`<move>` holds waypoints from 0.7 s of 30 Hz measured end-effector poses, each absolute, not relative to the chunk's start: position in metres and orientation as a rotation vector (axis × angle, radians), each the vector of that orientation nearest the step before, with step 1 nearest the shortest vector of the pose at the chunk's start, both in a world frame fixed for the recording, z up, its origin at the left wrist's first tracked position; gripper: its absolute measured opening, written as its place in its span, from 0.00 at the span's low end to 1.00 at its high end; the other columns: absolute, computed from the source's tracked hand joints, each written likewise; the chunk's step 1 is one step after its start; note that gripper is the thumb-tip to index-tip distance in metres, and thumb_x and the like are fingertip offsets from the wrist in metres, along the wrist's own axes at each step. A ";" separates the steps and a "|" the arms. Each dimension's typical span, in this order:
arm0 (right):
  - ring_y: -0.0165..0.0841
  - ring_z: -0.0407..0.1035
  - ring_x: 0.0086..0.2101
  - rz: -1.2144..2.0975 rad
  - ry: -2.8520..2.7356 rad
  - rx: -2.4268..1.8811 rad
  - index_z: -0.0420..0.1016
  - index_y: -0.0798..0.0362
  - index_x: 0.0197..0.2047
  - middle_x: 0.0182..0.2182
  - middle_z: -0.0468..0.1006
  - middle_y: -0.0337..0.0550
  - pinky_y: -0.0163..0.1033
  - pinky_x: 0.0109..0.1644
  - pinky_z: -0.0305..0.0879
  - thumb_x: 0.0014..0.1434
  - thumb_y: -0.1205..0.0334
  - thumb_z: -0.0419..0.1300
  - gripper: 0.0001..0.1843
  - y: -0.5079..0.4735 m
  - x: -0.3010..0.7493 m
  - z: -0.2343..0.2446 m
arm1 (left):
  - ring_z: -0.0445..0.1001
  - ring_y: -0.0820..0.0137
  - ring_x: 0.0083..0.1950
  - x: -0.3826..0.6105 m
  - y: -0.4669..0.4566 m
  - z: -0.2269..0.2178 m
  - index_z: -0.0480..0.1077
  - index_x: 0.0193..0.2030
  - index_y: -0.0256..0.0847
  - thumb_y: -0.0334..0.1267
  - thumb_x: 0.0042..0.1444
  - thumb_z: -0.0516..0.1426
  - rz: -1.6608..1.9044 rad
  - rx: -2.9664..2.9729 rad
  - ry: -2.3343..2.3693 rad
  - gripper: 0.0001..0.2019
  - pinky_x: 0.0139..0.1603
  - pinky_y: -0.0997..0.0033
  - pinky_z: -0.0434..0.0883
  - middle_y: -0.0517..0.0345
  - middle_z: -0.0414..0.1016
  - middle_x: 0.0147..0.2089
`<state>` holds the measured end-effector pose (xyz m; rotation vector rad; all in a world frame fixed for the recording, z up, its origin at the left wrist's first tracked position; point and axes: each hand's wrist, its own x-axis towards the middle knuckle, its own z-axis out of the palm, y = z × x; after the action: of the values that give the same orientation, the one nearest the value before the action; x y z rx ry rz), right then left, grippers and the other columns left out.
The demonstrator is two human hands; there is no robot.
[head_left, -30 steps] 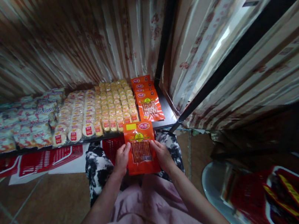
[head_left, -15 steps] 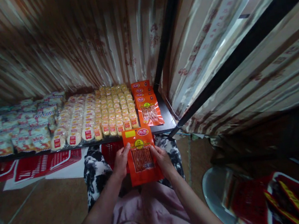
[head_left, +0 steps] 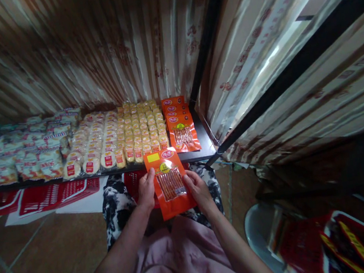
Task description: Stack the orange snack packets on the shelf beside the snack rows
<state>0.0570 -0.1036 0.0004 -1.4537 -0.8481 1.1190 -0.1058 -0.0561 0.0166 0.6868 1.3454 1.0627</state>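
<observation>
An orange snack packet (head_left: 171,185), with brown sticks showing through its clear window, is held over my lap, tilted slightly. My left hand (head_left: 147,188) pinches its left edge, thumb on the front. On the opposite edge my right hand (head_left: 196,189) grips it the same way; the fingers behind are hidden. Just beyond, similar orange packets (head_left: 183,131) lie overlapping in a column at the right end of the dark shelf (head_left: 205,144). The held packet's top edge comes close to the shelf's front edge.
Left of the orange packets stand rows of small yellow packs (head_left: 140,131), round pale wrapped cakes (head_left: 91,164) and white bags (head_left: 51,163). Red baskets (head_left: 59,194) sit under the shelf. A black post (head_left: 265,96) slants at the right, above a pale stool (head_left: 260,234) and a red basket (head_left: 301,246).
The packet has tilted, its top leaning to the left, and risen slightly. Both hands keep their hold on its edges. The view has shifted a little.
</observation>
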 end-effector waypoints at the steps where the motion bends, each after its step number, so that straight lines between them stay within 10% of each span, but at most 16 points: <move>1: 0.37 0.70 0.33 1.096 -0.871 -1.469 0.74 0.52 0.44 0.31 0.78 0.41 0.40 0.38 0.66 0.51 0.46 0.60 0.22 -0.104 0.057 -0.001 | 0.76 0.63 0.33 -0.106 -0.054 0.017 0.75 0.33 0.35 0.64 0.39 0.63 1.092 0.695 1.327 0.29 0.36 0.68 0.69 0.54 0.77 0.28; 11: 0.41 0.66 0.49 0.321 -1.472 -1.590 0.74 0.50 0.50 0.47 0.75 0.50 0.51 0.55 0.63 0.61 0.59 0.54 0.16 -0.109 0.051 0.006 | 0.76 0.63 0.35 -0.102 -0.051 0.034 0.74 0.34 0.33 0.66 0.39 0.61 1.149 0.706 1.330 0.33 0.35 0.69 0.69 0.51 0.78 0.30; 21: 0.39 0.73 0.45 0.450 -1.667 -1.533 0.75 0.53 0.47 0.44 0.79 0.51 0.45 0.51 0.69 0.64 0.57 0.51 0.16 -0.118 0.046 0.017 | 0.73 0.65 0.36 -0.095 -0.055 0.039 0.74 0.34 0.34 0.61 0.49 0.58 1.185 0.889 1.305 0.26 0.39 0.69 0.67 0.53 0.77 0.32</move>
<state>0.0458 -0.1182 0.0168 -1.5326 -1.6666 0.4501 -0.0946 -0.0553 0.0395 0.8887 1.3054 1.1853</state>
